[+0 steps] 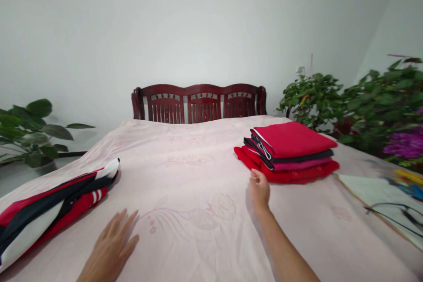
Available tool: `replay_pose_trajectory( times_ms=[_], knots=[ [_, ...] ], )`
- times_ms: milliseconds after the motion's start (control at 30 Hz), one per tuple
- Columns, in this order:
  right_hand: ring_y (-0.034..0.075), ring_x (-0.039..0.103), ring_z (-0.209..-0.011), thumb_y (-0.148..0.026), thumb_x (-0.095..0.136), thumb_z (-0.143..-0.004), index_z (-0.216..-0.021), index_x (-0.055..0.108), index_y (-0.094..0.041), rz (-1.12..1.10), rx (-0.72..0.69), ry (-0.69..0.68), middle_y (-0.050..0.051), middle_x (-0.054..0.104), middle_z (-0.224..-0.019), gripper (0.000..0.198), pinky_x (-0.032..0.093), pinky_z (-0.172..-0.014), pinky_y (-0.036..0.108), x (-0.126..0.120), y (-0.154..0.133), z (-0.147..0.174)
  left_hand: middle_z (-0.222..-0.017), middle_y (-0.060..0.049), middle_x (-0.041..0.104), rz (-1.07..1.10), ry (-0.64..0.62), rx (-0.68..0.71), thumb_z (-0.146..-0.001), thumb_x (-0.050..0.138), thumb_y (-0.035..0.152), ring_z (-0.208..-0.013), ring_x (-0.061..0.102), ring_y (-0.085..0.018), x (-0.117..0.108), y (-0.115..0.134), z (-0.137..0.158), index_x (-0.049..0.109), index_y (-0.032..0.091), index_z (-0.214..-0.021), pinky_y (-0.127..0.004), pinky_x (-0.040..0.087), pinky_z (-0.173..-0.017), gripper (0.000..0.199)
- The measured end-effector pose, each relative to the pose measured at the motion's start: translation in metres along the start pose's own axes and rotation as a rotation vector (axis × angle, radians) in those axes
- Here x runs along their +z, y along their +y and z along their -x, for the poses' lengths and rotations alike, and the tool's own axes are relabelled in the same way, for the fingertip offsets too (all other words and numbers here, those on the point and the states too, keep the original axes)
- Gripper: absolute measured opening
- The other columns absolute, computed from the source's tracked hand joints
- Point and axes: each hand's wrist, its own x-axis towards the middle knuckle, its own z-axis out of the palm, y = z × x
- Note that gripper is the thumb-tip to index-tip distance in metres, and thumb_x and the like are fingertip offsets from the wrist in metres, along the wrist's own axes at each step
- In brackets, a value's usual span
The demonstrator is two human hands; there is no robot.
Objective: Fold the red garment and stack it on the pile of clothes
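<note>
My left hand (113, 244) lies over the bed sheet at the lower left, palm down with its fingers stretched out and nothing in it. To its left is a bundle of red, navy and white clothes (62, 205), loosely laid. My right hand (259, 189) is close to the front left corner of a folded clothes stack (292, 154). Its fingers are curled in, and no cloth shows in them. Red pieces form the top and bottom of this stack, with dark and magenta layers between; a white cord loops out at its left side.
A pale pink flowered sheet (185, 172) covers the surface. Behind it stands a dark red wooden bench back (204, 103). At the right lie a notebook (370, 189) and eyeglasses (401, 207). Potted plants (310, 97) grow on the right, another plant (33, 130) on the left.
</note>
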Motion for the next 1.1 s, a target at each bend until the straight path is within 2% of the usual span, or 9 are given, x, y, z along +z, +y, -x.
replay_pose_trajectory(
  times_ms=[100, 200, 367, 567, 733, 900, 933, 1033, 1100],
  knots=[
    [0.029, 0.057, -0.101, -0.023, 0.046, -0.073, -0.117, 0.062, -0.012, 0.292, -0.239, 0.192, 0.018, 0.064, -0.111, 0.048, 0.042, -0.093, 0.043, -0.033, -0.012, -0.046, -0.137, -0.005, 0.061, 0.004, -0.057, 0.010, -0.087, 0.043, 0.042, -0.135, 0.048, -0.029, 0.013, 0.026, 0.000, 0.058, 0.032, -0.132, -0.046, 0.041, -0.108, 0.049],
    [0.034, 0.050, -0.114, -0.016, 0.049, -0.075, -0.126, 0.058, -0.015, 0.625, -0.456, 0.265, 0.020, 0.058, -0.126, 0.052, 0.037, -0.095, 0.047, -0.065, -0.025, -0.084, -0.138, -0.007, 0.059, -0.007, -0.075, -0.024, -0.088, 0.041, 0.039, -0.134, 0.049, -0.029, 0.018, 0.031, 0.001, 0.056, 0.030, -0.134, -0.047, 0.040, -0.109, 0.050],
    [0.032, 0.047, -0.120, -0.013, 0.053, -0.077, -0.130, 0.053, -0.016, 1.015, -0.697, 0.112, 0.016, 0.055, -0.133, 0.053, 0.035, -0.096, 0.045, -0.094, -0.031, -0.124, -0.138, -0.005, 0.060, -0.011, -0.080, -0.001, -0.088, 0.043, 0.038, -0.133, 0.049, -0.029, 0.023, 0.026, 0.001, 0.059, 0.032, -0.131, -0.047, 0.040, -0.109, 0.046],
    [0.028, 0.057, -0.094, -0.018, 0.051, -0.086, -0.116, 0.059, -0.012, 1.284, -0.661, -0.078, 0.017, 0.066, -0.106, 0.032, 0.039, -0.077, 0.038, -0.100, -0.034, -0.159, -0.143, -0.010, 0.056, -0.071, -0.105, -0.008, -0.093, 0.034, 0.037, -0.133, 0.049, -0.028, 0.023, 0.028, 0.000, 0.058, 0.023, -0.136, -0.046, 0.039, -0.110, 0.052],
    [0.026, 0.061, -0.087, -0.034, 0.054, -0.089, -0.104, 0.061, -0.015, 1.216, -0.649, -0.078, 0.014, 0.067, -0.099, 0.025, 0.036, -0.067, 0.033, -0.065, -0.095, -0.148, -0.141, -0.009, 0.057, -0.065, -0.113, -0.026, -0.093, 0.036, 0.035, -0.132, 0.049, -0.027, 0.019, 0.032, -0.003, 0.058, 0.023, -0.136, -0.045, 0.038, -0.111, 0.051],
    [0.023, 0.063, -0.078, -0.037, 0.062, -0.081, -0.096, 0.064, -0.019, 0.908, -0.569, -0.243, 0.011, 0.070, -0.091, 0.023, 0.036, -0.065, 0.031, 0.013, -0.162, -0.077, -0.140, -0.009, 0.058, 0.004, -0.119, -0.040, -0.093, 0.037, 0.034, -0.132, 0.050, -0.027, 0.015, 0.034, -0.007, 0.059, 0.023, -0.134, -0.045, 0.038, -0.111, 0.048],
    [0.023, 0.063, -0.075, -0.037, 0.063, -0.080, -0.093, 0.065, -0.019, 0.807, -0.539, -0.305, 0.010, 0.070, -0.085, 0.022, 0.037, -0.064, 0.030, 0.028, -0.165, -0.060, -0.140, -0.009, 0.057, 0.024, -0.120, -0.039, -0.093, 0.038, 0.034, -0.132, 0.050, -0.026, 0.013, 0.033, -0.007, 0.059, 0.022, -0.134, -0.045, 0.038, -0.111, 0.048],
    [0.019, 0.061, -0.063, -0.042, 0.064, -0.078, -0.078, 0.067, -0.020, 0.375, -0.414, -0.675, 0.003, 0.069, -0.069, 0.022, 0.039, -0.059, 0.027, 0.061, -0.146, -0.020, -0.141, -0.009, 0.057, 0.074, -0.119, -0.036, -0.093, 0.038, 0.034, -0.132, 0.049, -0.026, 0.010, 0.031, -0.006, 0.059, 0.022, -0.134, -0.045, 0.038, -0.112, 0.047],
    [0.017, 0.061, -0.058, -0.042, 0.060, -0.079, -0.071, 0.068, -0.021, 0.226, -0.311, -0.775, 0.000, 0.067, -0.063, 0.023, 0.041, -0.058, 0.026, 0.067, -0.120, -0.005, -0.141, -0.009, 0.057, 0.090, -0.119, -0.035, -0.094, 0.038, 0.033, -0.133, 0.049, -0.026, 0.009, 0.030, -0.006, 0.058, 0.022, -0.134, -0.045, 0.038, -0.112, 0.046]
  ],
)
